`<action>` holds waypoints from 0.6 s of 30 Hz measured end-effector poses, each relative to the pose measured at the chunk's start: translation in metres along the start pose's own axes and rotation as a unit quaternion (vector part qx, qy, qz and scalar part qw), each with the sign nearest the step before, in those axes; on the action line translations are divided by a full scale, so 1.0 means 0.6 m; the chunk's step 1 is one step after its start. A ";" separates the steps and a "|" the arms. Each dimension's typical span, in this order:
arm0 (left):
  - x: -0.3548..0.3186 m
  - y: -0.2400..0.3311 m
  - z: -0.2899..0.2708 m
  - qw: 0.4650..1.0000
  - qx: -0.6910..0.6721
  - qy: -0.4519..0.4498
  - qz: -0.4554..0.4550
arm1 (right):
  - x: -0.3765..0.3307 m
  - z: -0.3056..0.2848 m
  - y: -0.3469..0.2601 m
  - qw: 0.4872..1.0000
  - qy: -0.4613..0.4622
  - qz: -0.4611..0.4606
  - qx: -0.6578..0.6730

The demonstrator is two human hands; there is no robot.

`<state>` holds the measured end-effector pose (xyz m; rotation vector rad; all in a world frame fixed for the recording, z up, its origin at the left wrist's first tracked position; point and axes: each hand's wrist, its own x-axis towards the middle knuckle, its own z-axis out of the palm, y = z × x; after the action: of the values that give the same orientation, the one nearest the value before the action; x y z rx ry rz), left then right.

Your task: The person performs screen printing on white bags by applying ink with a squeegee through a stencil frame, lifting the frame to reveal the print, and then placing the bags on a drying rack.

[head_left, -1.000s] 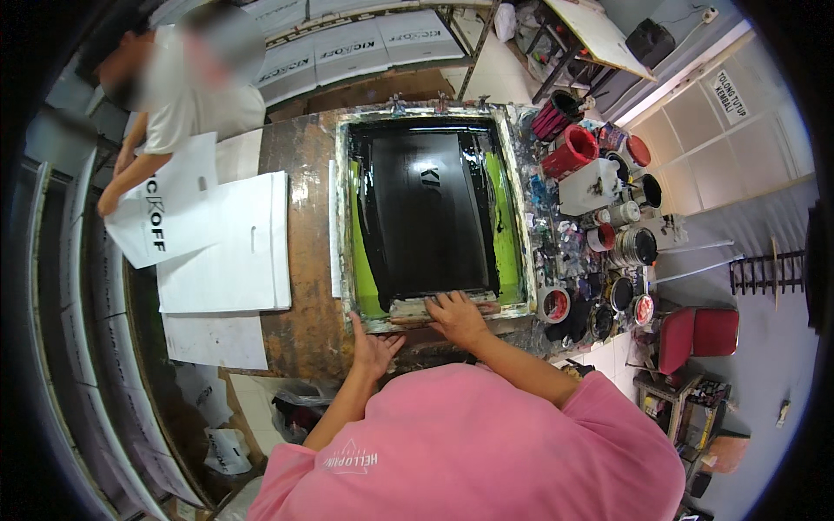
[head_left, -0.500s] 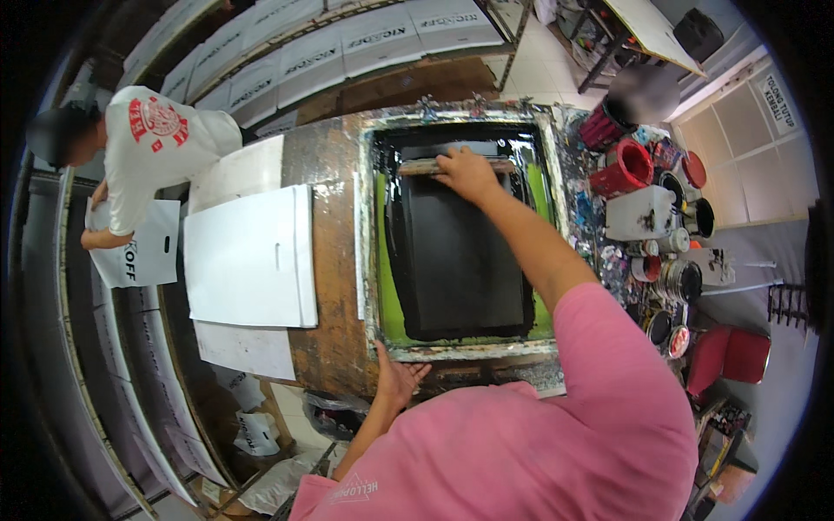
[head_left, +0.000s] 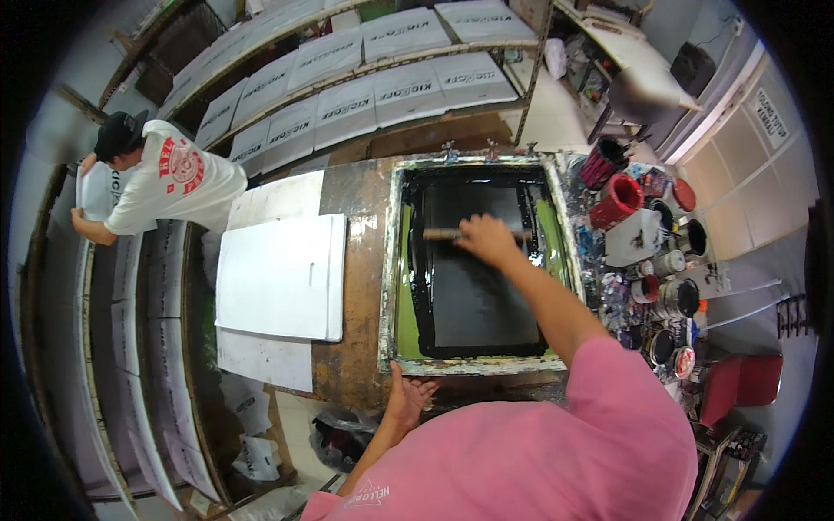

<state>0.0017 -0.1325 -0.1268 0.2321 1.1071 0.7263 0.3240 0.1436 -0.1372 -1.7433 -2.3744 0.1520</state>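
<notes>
A screen-printing frame point(head_left: 388, 286) lies flat on the table, its mesh coated with black ink and bordered by green patches. My right hand point(head_left: 488, 240) grips the wooden handle of a squeegee point(head_left: 441, 234), which lies crosswise on the inked mesh, in its farther half. The squeegee's blade is hidden from above. By the near left corner of the frame is my left hand point(head_left: 411, 401), its thumb up at the frame's edge and its fingers stretched out, holding nothing. Left of the frame rests a stack of white bags point(head_left: 278, 278), the top one with a handle slot.
Ink tubs and cans point(head_left: 618, 201) crowd the table's right end. Shelves point(head_left: 339, 113) of printed white bags line the far side and the left. At the far left a co-worker point(head_left: 178, 178) holds a printed bag point(head_left: 102, 193). A red chair point(head_left: 738, 388) stands at right.
My right hand has drawn the squeegee toward me over the mesh. My left hand stays by the frame's near edge. The co-worker has moved a bag to the left-hand shelves. The view has shifted.
</notes>
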 end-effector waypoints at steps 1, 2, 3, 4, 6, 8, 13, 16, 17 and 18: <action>-0.002 0.001 0.000 1.000 -0.002 -0.009 -0.002 | -0.045 -0.020 -0.031 1.000 -0.002 0.001 0.006; -0.006 0.003 0.000 1.000 -0.002 -0.019 0.007 | -0.094 -0.043 -0.065 1.000 -0.006 0.002 0.018; -0.010 0.007 0.003 0.999 -0.002 -0.028 0.016 | -0.139 -0.068 -0.097 0.999 -0.031 0.013 0.021; -0.016 0.012 0.006 0.998 0.001 -0.058 0.026 | -0.183 -0.094 -0.129 0.999 -0.030 0.015 0.038; -0.032 0.024 0.017 0.994 0.009 -0.093 0.054 | -0.256 -0.153 -0.180 0.995 -0.065 0.030 0.068; -0.052 0.046 0.032 0.985 0.009 -0.146 0.085 | -0.296 -0.215 -0.212 0.990 -0.094 0.037 0.098; -0.103 0.145 0.086 0.924 0.039 -0.300 0.233 | -0.276 -0.357 -0.244 1.000 0.029 0.002 0.009; -0.100 0.218 0.135 0.869 0.025 -0.396 0.295 | -0.221 -0.411 -0.256 0.978 0.189 0.012 -0.087; -0.091 0.238 0.149 0.862 -0.021 -0.419 0.284 | -0.200 -0.424 -0.255 0.962 0.254 0.009 -0.099; -0.074 0.254 0.161 0.857 0.064 -0.392 0.327 | -0.184 -0.438 -0.248 0.961 0.261 0.005 -0.091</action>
<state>0.0121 -0.0293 0.0274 0.9649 0.2600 1.0241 0.2738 -0.0148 0.1381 -1.6130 -2.0355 -0.4822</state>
